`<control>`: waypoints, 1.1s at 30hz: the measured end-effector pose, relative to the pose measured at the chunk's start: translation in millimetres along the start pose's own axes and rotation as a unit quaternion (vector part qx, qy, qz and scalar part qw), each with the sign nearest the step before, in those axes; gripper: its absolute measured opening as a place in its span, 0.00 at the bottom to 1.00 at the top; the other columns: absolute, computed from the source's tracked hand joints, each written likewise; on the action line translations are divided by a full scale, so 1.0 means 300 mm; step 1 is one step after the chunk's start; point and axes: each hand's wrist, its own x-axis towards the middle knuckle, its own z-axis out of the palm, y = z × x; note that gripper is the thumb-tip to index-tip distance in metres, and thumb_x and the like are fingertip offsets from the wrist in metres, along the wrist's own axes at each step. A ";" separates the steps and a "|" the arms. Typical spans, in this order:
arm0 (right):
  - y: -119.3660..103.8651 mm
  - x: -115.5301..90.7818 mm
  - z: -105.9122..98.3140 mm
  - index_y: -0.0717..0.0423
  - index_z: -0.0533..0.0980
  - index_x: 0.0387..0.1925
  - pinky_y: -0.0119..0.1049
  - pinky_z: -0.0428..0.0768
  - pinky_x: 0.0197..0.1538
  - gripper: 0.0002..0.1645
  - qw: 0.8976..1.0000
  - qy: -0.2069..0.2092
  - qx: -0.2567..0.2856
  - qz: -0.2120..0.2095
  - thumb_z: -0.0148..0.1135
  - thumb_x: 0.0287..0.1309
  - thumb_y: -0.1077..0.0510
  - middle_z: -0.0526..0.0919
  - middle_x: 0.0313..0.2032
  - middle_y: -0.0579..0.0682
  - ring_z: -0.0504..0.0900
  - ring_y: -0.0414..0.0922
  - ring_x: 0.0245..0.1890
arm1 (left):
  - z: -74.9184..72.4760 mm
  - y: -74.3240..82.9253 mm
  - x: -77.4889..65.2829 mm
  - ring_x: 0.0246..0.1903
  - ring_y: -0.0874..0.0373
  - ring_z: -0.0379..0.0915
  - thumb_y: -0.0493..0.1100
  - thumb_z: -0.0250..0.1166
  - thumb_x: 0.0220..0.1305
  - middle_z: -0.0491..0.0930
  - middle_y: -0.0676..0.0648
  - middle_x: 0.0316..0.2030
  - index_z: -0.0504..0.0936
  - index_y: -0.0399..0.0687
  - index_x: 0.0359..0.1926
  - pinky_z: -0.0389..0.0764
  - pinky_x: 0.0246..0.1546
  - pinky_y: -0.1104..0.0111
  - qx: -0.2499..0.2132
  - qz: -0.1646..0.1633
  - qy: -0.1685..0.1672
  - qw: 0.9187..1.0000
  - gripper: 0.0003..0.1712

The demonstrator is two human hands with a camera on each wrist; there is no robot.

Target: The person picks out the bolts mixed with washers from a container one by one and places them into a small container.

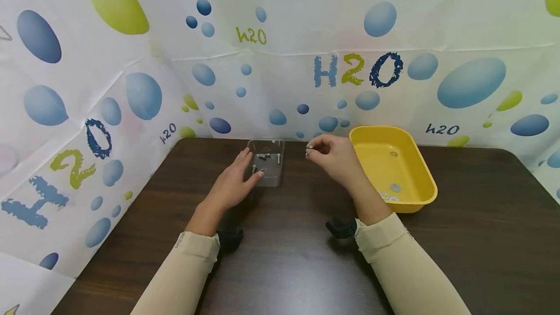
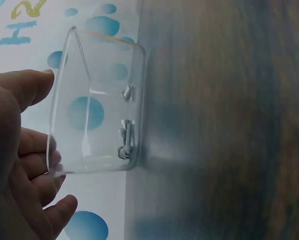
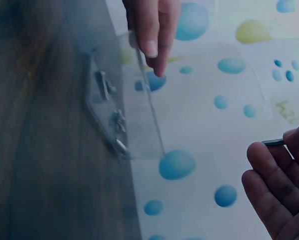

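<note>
A clear plastic box [image 1: 268,181] stands at the back of the table, with several small metal bolts [image 2: 126,140] lying on its bottom. My left hand [image 1: 232,183] rests at the box's left side, its fingers fairly straight and spread. In the left wrist view, some fingertips lie against the box wall and the thumb is by the rim. To the right of the box, my right hand [image 1: 334,157] is raised and pinches a small thin metal piece [image 3: 273,143] between thumb and forefinger. The fingertips cover most of that piece, so its exact kind is hidden.
A yellow tray [image 1: 420,171] stands to the right, behind my right forearm, with several flat washers [image 1: 395,187] in it. The forearm hides part of the tray. A white sheet with printed blue drops hangs behind the dark wooden table [image 1: 280,266].
</note>
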 end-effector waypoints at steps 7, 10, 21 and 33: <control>0.009 0.008 0.106 0.51 0.84 0.32 0.35 0.81 0.35 0.02 1.000 -0.018 0.012 0.002 0.68 0.57 0.58 0.86 0.30 0.45 0.80 0.43 0.30 | 0.001 -0.025 0.000 0.77 0.47 0.42 0.63 0.51 0.72 0.43 0.45 0.78 0.49 0.43 0.78 0.54 0.72 0.45 -0.009 -0.019 -0.016 1.000 0.45; 0.018 0.012 0.156 0.50 0.85 0.33 0.36 0.82 0.36 0.03 1.000 -0.024 0.009 0.010 0.68 0.58 0.57 0.86 0.31 0.44 0.80 0.42 0.31 | 0.002 -0.028 0.000 0.76 0.46 0.43 0.63 0.51 0.73 0.43 0.44 0.78 0.50 0.42 0.77 0.54 0.72 0.45 -0.014 -0.022 -0.016 1.000 0.45; 0.030 0.022 0.281 0.56 0.86 0.42 0.39 0.83 0.41 0.11 0.998 -0.048 -0.032 -0.003 0.66 0.61 0.56 0.88 0.38 0.47 0.83 0.43 0.36 | 0.008 -0.041 0.011 0.75 0.43 0.49 0.63 0.53 0.71 0.46 0.43 0.78 0.52 0.42 0.77 0.57 0.70 0.44 -0.032 -0.032 -0.017 0.999 0.45; 0.047 0.015 0.306 0.57 0.86 0.42 0.39 0.83 0.43 0.10 0.993 -0.091 -0.064 -0.025 0.65 0.61 0.59 0.88 0.39 0.48 0.85 0.43 0.37 | -0.003 -0.032 0.003 0.74 0.43 0.51 0.58 0.50 0.74 0.43 0.46 0.78 0.51 0.42 0.77 0.58 0.70 0.43 -0.045 -0.032 -0.030 0.998 0.41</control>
